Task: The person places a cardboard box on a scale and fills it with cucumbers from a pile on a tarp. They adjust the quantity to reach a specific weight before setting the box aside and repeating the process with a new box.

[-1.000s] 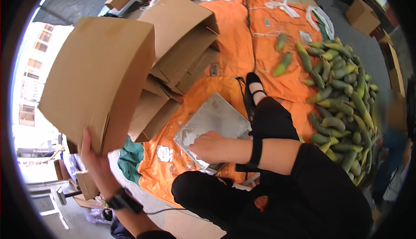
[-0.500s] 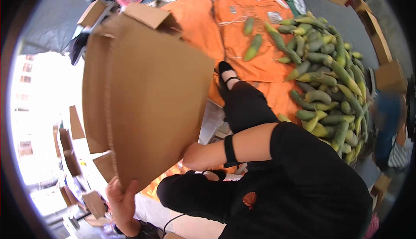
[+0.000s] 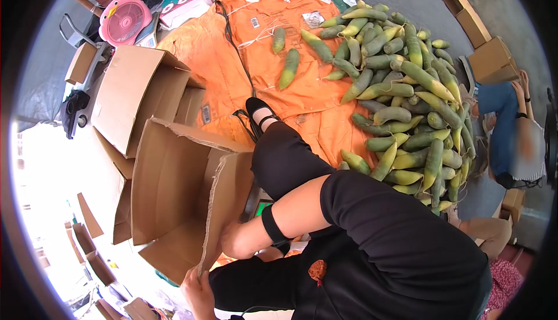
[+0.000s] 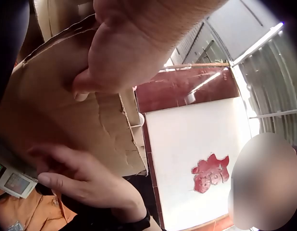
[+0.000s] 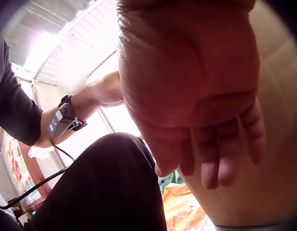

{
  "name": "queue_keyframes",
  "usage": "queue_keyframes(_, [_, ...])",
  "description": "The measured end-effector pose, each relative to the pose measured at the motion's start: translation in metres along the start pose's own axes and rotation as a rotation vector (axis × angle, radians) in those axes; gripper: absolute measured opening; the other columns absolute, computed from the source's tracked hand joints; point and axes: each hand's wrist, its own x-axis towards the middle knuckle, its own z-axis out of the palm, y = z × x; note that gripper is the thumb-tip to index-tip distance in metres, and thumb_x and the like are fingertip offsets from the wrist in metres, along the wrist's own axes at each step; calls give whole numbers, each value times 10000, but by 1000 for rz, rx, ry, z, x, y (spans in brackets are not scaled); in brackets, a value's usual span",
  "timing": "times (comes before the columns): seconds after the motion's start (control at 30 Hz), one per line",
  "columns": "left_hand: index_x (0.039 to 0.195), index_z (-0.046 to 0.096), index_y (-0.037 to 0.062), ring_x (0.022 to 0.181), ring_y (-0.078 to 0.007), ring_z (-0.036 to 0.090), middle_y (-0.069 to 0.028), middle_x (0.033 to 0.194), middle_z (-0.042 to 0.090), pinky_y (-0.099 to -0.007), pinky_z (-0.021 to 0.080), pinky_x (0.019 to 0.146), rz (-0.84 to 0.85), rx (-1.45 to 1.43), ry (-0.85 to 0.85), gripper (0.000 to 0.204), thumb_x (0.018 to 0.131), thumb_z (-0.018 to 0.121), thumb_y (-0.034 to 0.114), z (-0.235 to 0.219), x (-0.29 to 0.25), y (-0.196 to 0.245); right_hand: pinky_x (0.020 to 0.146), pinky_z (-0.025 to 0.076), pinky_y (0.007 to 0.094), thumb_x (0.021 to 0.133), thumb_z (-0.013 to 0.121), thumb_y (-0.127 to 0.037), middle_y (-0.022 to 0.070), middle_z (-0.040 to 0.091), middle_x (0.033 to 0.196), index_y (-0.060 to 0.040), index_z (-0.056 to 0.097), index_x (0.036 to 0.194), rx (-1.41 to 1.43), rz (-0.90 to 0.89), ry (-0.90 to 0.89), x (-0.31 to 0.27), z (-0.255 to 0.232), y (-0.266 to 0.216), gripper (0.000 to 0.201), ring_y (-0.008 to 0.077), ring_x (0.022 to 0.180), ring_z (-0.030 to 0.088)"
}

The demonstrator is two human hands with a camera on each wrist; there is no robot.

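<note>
An open cardboard box [image 3: 229, 186] stands tilted in front of me in the head view, its mouth towards me and its inside bare. My left hand [image 3: 197, 294] grips the torn-looking near edge; its thumb lies on the outer face in the left wrist view. Against the box's right side is my right hand [image 3: 235, 240], partly hidden by the wrist. The right wrist view shows that hand's fingers [image 5: 218, 163] nearly straight beside the cardboard. A scale's display [image 4: 16, 180] with green digits sits near the box, and the box hides most of its metal platform.
A large heap of long green radishes [image 3: 401, 105] covers the orange sheet's [image 3: 203, 41] right side. More cardboard boxes [image 3: 125, 96] stand behind at left. My leg [image 3: 285, 157] stretches beside the box. A pink fan [image 3: 125, 21] is at the back; another person [image 3: 500, 117] sits at right.
The box has come from the upper left down in front of me and turned so its mouth faces me. My right hand has gone from the scale's platform to the box's side.
</note>
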Motion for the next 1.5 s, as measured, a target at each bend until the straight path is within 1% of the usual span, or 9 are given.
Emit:
queue_keyframes(0.4, [1302, 529, 28, 1119, -356, 558, -188, 1246, 579, -439, 434, 949, 116, 45, 525, 452, 886, 639, 168, 3, -27, 49, 783, 507, 418, 760, 671, -266, 166, 684, 869, -25, 712, 886, 321, -375, 98, -64, -47, 13, 274, 333, 881, 642])
queue_keyframes(0.57, [1283, 537, -10, 1105, -358, 562, -188, 1229, 589, -444, 423, 959, 113, 66, 633, 437, 906, 626, 193, 0, -42, 61, 706, 486, 325, 835, 620, -254, 120, 668, 837, 6, 674, 843, 896, -550, 597, -179, -94, 57, 265, 200, 786, 627])
queue_keyframes(0.73, [1240, 578, -14, 1084, -356, 580, -208, 1207, 598, -428, 448, 932, 87, 90, 690, 407, 904, 638, 208, 2, -49, 63, 714, 507, 292, 902, 602, -215, 56, 670, 893, -23, 630, 1008, 736, 400, 1182, -232, -21, 205, 221, 131, 813, 635])
queue_keyframes(0.87, [1213, 601, -15, 1067, -359, 586, -210, 1168, 616, -435, 456, 920, -17, 266, 666, 392, 906, 638, 226, -12, -65, 59, 806, 491, 420, 769, 576, -130, 149, 632, 918, -54, 613, 900, 179, 967, 1145, -290, 147, 316, 156, 332, 926, 603])
queue_keyframes(0.97, [1193, 613, -14, 1083, -356, 568, -206, 1174, 607, -451, 454, 915, -56, 348, 637, 394, 911, 629, 261, -35, -79, 60, 881, 471, 469, 775, 593, -114, 109, 591, 1117, -102, 608, 1050, 168, 1542, 648, -338, 191, 299, 276, 329, 1109, 542])
queue_keyframes(1.13, [1164, 626, -10, 1056, -367, 572, -216, 1144, 611, -468, 450, 907, -155, 566, 523, 463, 890, 634, 363, -68, -100, 40, 924, 388, 521, 841, 572, -146, 59, 514, 1199, -153, 496, 1264, 77, 1625, 323, -374, 247, 272, 430, 269, 1187, 457])
queue_keyframes(1.37, [1271, 559, 26, 967, -290, 613, -159, 1125, 635, -383, 489, 834, 38, 610, 445, 442, 906, 640, 261, -31, -49, 53, 844, 393, 453, 867, 544, -177, 59, 527, 1149, -160, 583, 1088, -182, 1612, 182, -366, 277, 261, 225, 229, 1139, 472])
queue_keyframes(1.43, [1365, 447, 32, 1287, -373, 392, -186, 1356, 475, -453, 254, 1097, -161, 234, 304, 721, 697, 709, 104, -16, -39, 42, 829, 389, 446, 866, 543, -188, 53, 560, 1117, -162, 584, 1030, -165, 1605, 193, -365, 278, 256, 170, 221, 1113, 496])
queue_keyframes(1.5, [1344, 456, 25, 1251, -388, 414, -188, 1332, 490, -458, 309, 1056, -106, 180, 324, 716, 714, 743, 205, -13, -19, 53, 856, 388, 456, 865, 549, -169, 36, 594, 1084, -164, 580, 1047, -98, 1595, 96, -363, 285, 254, 185, 214, 1093, 523])
